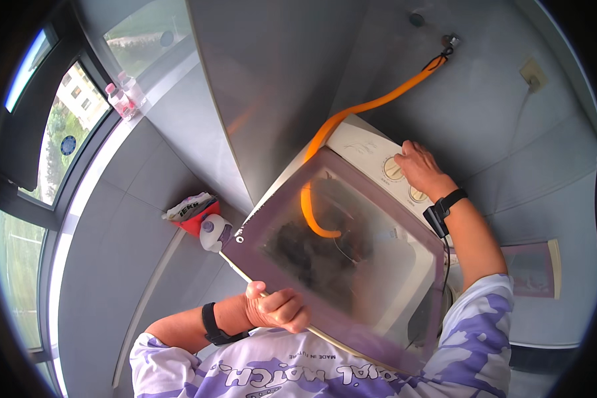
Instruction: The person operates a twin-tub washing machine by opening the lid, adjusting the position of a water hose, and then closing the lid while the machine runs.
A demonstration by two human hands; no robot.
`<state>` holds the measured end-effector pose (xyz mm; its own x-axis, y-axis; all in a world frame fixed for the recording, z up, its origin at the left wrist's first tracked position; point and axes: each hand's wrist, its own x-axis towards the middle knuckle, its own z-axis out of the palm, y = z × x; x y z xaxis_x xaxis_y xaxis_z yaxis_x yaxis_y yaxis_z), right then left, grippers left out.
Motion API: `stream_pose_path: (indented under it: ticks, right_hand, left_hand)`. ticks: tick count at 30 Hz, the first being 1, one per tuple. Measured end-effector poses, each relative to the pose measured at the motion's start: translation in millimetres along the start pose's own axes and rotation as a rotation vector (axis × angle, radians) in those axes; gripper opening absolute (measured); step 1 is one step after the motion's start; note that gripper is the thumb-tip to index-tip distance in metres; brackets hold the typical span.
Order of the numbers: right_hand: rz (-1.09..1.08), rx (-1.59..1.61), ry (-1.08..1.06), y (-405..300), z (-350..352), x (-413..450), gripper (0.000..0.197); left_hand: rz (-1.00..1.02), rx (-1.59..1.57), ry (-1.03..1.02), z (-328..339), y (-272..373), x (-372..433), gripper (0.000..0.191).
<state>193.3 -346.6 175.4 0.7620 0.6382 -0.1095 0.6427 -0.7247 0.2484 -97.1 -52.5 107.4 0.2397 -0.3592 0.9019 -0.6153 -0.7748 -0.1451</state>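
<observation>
Before me stands a white washing machine with a clear, purple-bordered lid (273, 234). My left hand (278, 306) grips the lid's near edge, which appears raised close to my chest. At the back, my right hand (423, 166) holds the rear edge of the control panel (355, 142), its thumb against the rim of a round knob (393, 168). A second knob (418, 194) is partly covered by the wrist. An orange hose (368, 104) passes over the machine's back corner; its end shows through the lid. Dark contents, blurred by the lid, lie in the tub.
A wall tap (450, 42) feeds the hose. The wall socket (533, 74) holds a plug with a hanging cord. To the left are a white bottle (215, 233), a red-and-white packet (194, 211), and a pink-capped bottle (121, 102) on the window ledge.
</observation>
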Motion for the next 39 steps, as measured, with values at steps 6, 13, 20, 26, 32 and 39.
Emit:
stream_pose_path:
  ticks: [6, 13, 20, 26, 32, 39]
  right_hand:
    - [-0.167, -0.036, 0.072, -6.0, 14.8, 15.1, 0.014]
    - [-0.502, -0.116, 0.028, -3.3, 22.4, 21.8, 0.009]
    - [-0.557, -0.101, 0.02, -6.3, 17.1, 25.7, 0.009]
    - [-0.561, -0.097, 0.007, 0.3, 27.8, 23.9, 0.009]
    - [-0.452, -0.023, 0.075, 0.6, -14.5, 21.7, 0.012]
    - [-0.087, -0.109, 0.195, 28.0, -109.7, -32.9, 0.045]
  left_hand:
    - [0.008, 0.017, 0.05, 5.4, -4.6, 5.3, 0.017]
    - [0.001, 0.061, 0.267, 25.5, -2.7, 17.9, 0.008]
    - [-0.009, 0.158, 0.381, 41.5, -5.5, 24.4, 0.01]
    - [-0.002, 0.135, 0.399, 43.3, -5.3, 28.4, 0.01]
    - [0.015, 0.105, 0.62, 56.5, -8.8, 39.8, 0.013]
    - [0.06, 0.055, 0.623, 64.8, -15.3, 59.7, 0.015]
